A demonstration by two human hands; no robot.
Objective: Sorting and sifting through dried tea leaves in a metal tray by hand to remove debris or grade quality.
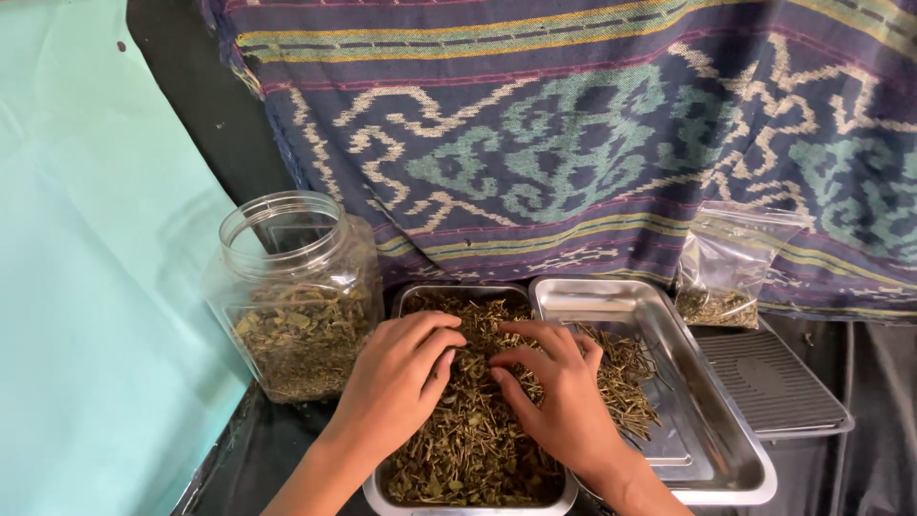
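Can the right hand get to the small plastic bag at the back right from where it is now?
Probably yes: the right hand rests on the dried herbs, and only the low steel tray lies between it and the plastic bag.

There are two hands, a left hand and a right hand. There are two shiny metal trays: one deep tray full of dried leaves and one flat tray with a small pile of twigs. There is one clear plastic jar. There is one small clear bag. There is one grey ridged slab. There is one big patterned cloth.
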